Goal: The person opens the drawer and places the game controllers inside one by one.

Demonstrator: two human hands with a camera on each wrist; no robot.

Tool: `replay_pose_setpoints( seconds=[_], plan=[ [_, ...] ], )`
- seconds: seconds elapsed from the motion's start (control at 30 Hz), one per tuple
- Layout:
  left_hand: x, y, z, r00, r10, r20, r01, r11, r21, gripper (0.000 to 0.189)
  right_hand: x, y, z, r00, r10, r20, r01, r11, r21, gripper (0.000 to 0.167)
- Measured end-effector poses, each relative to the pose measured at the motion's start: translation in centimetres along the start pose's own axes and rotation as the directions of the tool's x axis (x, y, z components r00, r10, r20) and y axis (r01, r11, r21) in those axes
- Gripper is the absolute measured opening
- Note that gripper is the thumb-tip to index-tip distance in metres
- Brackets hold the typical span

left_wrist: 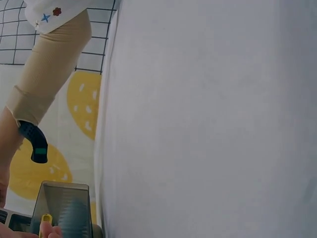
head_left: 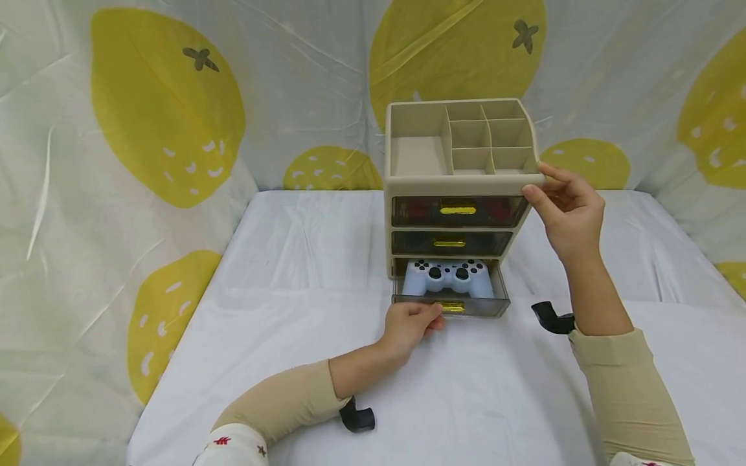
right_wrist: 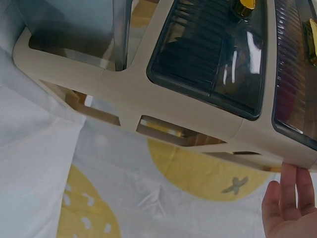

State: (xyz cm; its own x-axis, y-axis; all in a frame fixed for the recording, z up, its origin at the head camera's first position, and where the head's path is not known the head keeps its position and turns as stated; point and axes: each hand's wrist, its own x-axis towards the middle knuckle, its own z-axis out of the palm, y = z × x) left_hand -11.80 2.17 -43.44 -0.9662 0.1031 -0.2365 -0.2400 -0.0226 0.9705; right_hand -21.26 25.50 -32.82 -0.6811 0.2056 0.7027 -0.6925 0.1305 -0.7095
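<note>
A beige desktop organizer (head_left: pixel 463 186) with dark see-through drawers stands on the white cloth. Its bottom drawer (head_left: pixel 478 307) is pulled out, and a pale blue game controller (head_left: pixel 447 279) lies inside. My left hand (head_left: pixel 410 327) is at that drawer's front, fingers pinching the gold handle (head_left: pixel 452 306); in the left wrist view the fingertips sit on the handle (left_wrist: pixel 47 218). My right hand (head_left: pixel 570 208) grips the organizer's upper right front corner, thumb in front. In the right wrist view, fingers of the right hand (right_wrist: pixel 292 203) touch the frame's side.
The top drawer (head_left: pixel 425 211) and middle drawer (head_left: pixel 416 243) are closed; reddish things show dimly through the top one. Open compartments (head_left: pixel 471 134) form the organizer's top. A lemon-print curtain (head_left: pixel 315 84) hangs behind and to the left. Black curved pieces (head_left: pixel 552 318) sit at both wrists.
</note>
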Motion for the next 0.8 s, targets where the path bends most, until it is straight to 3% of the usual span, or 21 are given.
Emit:
replay_pose_setpoints(
  seconds=[0.43, 0.8],
  plan=[
    [2.2, 0.4, 0.3, 1.0, -0.019, -0.024, 0.019, 1.0, -0.01, 0.023, 0.0, -0.5, 0.1, 0.999, 0.049, -0.006, -0.049, 0.999, 0.019, 0.032],
    [3.6, 0.8, 0.2, 0.998, -0.056, -0.029, 0.055, 0.997, -0.045, 0.023, 0.0, -0.4, 0.1, 0.999, 0.032, -0.005, -0.032, 0.999, 0.044, 0.032]
  ],
)
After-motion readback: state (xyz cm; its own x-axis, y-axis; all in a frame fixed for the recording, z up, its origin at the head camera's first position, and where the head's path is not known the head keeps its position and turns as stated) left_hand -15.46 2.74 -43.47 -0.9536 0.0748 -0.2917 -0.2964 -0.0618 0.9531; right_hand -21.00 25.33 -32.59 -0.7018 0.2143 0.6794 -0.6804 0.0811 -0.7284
